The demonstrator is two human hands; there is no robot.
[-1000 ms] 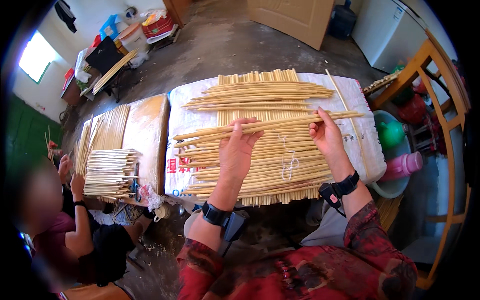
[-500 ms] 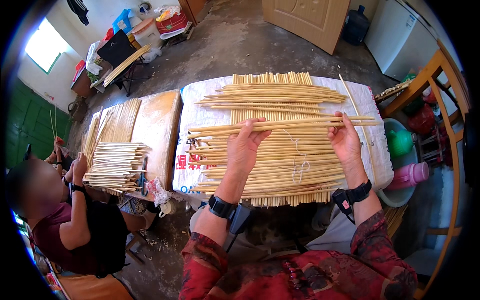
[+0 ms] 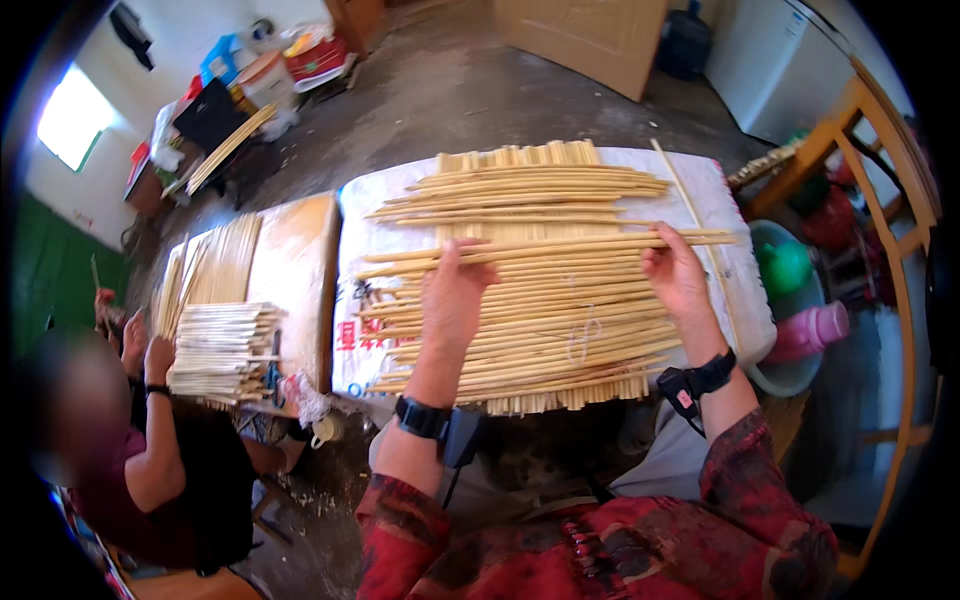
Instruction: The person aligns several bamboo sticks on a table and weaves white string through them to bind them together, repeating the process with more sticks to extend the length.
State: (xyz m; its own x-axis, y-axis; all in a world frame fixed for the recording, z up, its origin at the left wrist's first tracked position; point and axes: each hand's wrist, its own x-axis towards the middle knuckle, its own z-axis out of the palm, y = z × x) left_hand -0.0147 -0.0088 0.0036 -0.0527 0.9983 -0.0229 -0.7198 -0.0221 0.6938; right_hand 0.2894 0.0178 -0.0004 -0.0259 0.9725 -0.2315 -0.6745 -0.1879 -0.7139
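Note:
Long, thin, pale sticks (image 3: 560, 244) lie crosswise in front of me, spanning both hands. My left hand (image 3: 455, 300) is closed around them near their left end, thumb and fingers pressed together. Toward the other end, my right hand (image 3: 678, 268) pinches them between thumb and fingers. Just below, a broad layer of similar sticks (image 3: 530, 330) lies side by side over another layer running the other way. A loose white string (image 3: 585, 335) rests on that layer. Beyond my hands lies a smaller row of sticks (image 3: 530, 185).
A white printed sheet (image 3: 365, 205) covers my table; a single stick (image 3: 690, 205) lies along its right side. At left, a person handles sticks near a second table (image 3: 300, 240) with bundles and blue-handled scissors (image 3: 272, 375). A basin (image 3: 790, 375) and wooden frame (image 3: 875, 190) stand right.
The view has shifted, so the table sits slightly further left. My hands still hold the sticks at about the same place above the layer. The other person's hands have moved slightly.

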